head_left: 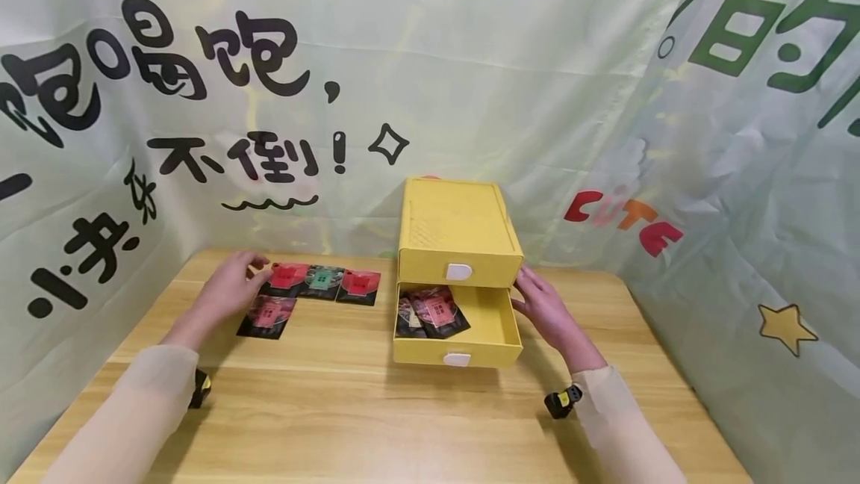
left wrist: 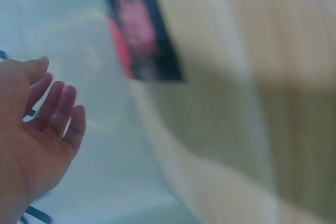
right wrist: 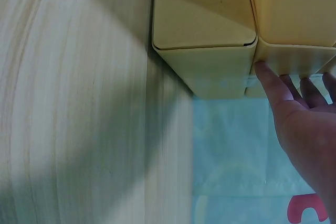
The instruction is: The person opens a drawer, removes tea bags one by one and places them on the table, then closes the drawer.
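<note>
My left hand [head_left: 231, 284] hovers beside a flat dark card-like packet with a red label [head_left: 289, 277]; its fingers are loosely bent and hold nothing in the left wrist view. A green-labelled packet [head_left: 324, 282] and another red-labelled one [head_left: 359, 286] continue that row. Below the row's left end lies a pink-labelled packet [head_left: 267, 317]. Against the right side of a yellow two-drawer box [head_left: 457, 215] rest the fingertips of my right hand [head_left: 547, 308]. The lower drawer [head_left: 490, 353] is pulled out, with overlapping packets [head_left: 438, 311] at its left; the upper drawer [head_left: 426, 267] is closed.
The wooden table [head_left: 322, 409] ends at a printed cloth backdrop [head_left: 510, 95] behind and at both sides. White tabs [head_left: 457, 359] mark the drawer fronts. A black wrist device [head_left: 563, 400] sits by each sleeve.
</note>
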`<state>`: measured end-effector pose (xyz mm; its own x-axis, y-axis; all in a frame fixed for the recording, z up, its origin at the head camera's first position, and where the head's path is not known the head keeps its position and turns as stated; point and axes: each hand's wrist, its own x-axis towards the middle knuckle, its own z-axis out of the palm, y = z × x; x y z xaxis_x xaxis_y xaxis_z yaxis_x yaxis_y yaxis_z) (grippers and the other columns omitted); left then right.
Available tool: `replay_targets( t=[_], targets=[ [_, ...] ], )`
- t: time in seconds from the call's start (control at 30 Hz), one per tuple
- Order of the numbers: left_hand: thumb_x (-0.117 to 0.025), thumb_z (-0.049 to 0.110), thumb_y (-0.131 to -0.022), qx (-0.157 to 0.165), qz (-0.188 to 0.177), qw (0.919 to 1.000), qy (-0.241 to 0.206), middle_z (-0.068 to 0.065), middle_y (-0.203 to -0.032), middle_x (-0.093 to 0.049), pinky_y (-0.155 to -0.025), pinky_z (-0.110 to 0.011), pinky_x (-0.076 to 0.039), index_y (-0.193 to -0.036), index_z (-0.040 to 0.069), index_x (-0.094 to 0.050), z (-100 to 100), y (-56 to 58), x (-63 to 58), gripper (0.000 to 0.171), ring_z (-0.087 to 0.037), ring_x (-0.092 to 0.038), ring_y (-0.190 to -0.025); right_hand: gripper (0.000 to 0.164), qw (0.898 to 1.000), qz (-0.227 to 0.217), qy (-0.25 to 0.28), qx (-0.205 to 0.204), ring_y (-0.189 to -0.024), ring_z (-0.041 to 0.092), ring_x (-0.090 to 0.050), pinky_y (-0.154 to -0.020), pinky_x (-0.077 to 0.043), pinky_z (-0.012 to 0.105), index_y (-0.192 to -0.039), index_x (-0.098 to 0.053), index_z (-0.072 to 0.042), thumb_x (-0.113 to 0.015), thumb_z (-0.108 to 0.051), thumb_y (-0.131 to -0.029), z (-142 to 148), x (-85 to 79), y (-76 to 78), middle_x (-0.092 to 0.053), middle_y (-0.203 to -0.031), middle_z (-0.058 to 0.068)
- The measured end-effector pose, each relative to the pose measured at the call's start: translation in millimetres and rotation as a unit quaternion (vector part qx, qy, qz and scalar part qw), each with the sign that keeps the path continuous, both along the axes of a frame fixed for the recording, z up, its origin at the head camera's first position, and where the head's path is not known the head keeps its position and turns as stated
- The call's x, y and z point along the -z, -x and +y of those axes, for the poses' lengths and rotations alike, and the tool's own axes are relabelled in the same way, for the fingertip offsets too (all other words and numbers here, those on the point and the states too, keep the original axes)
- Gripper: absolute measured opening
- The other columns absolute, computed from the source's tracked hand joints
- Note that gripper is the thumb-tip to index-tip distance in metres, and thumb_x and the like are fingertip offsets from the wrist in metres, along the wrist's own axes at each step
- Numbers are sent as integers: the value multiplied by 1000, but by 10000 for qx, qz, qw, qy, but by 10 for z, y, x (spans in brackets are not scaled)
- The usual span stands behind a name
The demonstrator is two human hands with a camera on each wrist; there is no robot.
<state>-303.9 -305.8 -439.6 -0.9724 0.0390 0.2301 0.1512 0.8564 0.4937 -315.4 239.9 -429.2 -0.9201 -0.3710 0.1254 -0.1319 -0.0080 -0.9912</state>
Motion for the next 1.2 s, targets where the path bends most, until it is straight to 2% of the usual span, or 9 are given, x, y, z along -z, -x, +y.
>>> replay_targets(
  t=[0.13, 0.23, 0.37, 0.53, 0.7, 0.93, 1.07, 1.2],
  targets=[
    [-49, 37, -91, 96, 938, 9955, -66, -6, -108, -52, -66, -43, -46, -113, 13, -55, 208, -163, -220, 33, -19, -48, -88, 51, 10000, 3, 52, -62, -130, 15, -21, -102, -29, 53, -144, -23, -18, -35, -35, -97, -82, -7, 22, -16, -150, 3],
    [-54, 26, -90, 346, 1457, 9886, -148, -2, -105, -53, -63, -40, -49, -111, 14, -57, 409, -327, -392, 25, -14, -49, -85, 51, 9999, -5, 109, -128, -129, 15, -22, -102, -29, 53, -144, -23, -16, -35, -33, -98, -141, 0, 39, -17, -150, 4],
    [-58, 19, -87, 849, 1872, 9785, -190, 2, -103, -54, -63, -36, -52, -111, 14, -57, 743, -468, -568, 25, -8, -50, -82, 50, 9998, -50, 165, -74, -128, 14, -24, -102, -28, 54, -143, -25, -16, -36, -33, -97, -154, 18, 36, -19, -149, 3],
    [-60, 22, -86, 1395, 2306, 9630, -22, 7, -104, -54, -62, -30, -50, -110, 18, -58, 1171, -536, -716, 25, -6, -50, -85, 52, 9999, -51, 146, 45, -129, 14, -23, -102, -31, 50, -144, -24, -15, -37, -34, -97, -137, 10, 19, -18, -150, 3],
    [-56, 29, -88, 1804, 2584, 9488, 214, 8, -108, -53, -67, -28, -50, -111, 18, -58, 1510, -566, -768, 25, -5, -49, -89, 53, 9999, -4, 76, 108, -129, 15, -23, -101, -32, 49, -144, -22, -14, -36, -34, -97, -118, -10, 16, -16, -150, 4],
    [-62, 22, -83, 2474, 3018, 9198, 412, 3, -105, -56, -75, -30, -50, -108, 13, -60, 1920, -575, -787, 27, -9, -50, -93, 55, 9999, -30, 101, 95, -130, 17, -21, -102, -31, 50, -144, -19, -12, -36, -34, -97, -63, -4, 6, -13, -151, 5],
    [-62, 26, -84, 2759, 2828, 9156, 750, 4, -107, -56, -79, -29, -50, -109, 14, -60, 2131, -581, -795, 27, -8, -49, -96, 56, 9997, -32, 160, 158, -129, 16, -22, -102, -31, 50, -144, -20, -12, -37, -34, -97, -45, -10, -8, -15, -151, 5],
    [-64, 28, -83, 3030, 2492, 9121, 1188, 7, -106, -58, -74, -27, -51, -108, 18, -62, 2339, -591, -790, 27, -7, -51, -94, 55, 9997, -41, 182, 173, -129, 15, -22, -102, -30, 50, -144, -20, -12, -38, -34, -97, -29, -10, -21, -15, -150, 4]
  ],
)
